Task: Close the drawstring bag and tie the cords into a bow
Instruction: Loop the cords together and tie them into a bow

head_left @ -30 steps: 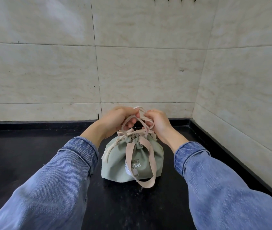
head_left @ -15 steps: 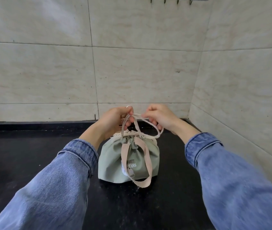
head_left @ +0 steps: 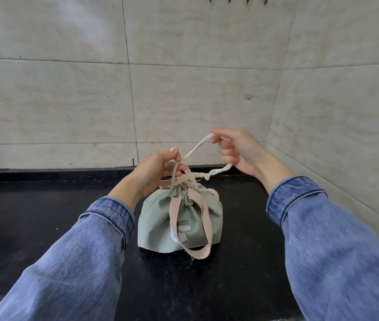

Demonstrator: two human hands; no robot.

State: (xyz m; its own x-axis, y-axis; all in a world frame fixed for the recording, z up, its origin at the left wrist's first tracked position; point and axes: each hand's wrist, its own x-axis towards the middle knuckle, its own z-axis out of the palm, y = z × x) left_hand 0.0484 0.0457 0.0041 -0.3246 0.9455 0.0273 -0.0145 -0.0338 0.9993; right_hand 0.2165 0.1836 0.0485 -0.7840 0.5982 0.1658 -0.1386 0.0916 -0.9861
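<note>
Fingers of the left hand (head_left: 158, 169) pinch the cords at the gathered neck; the right hand (head_left: 237, 150) grips a cord (head_left: 197, 149) pulled up and out. Best keep tension even so the bag (head_left: 179, 218), upright on the counter (head_left: 45, 216), stays put.

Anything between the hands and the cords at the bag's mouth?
Nothing visible. The left hand pinches the cords just above the bag, and the right hand holds a cord loop pulled out to the right. The pink strap hangs down the front, below the knot area.
</note>
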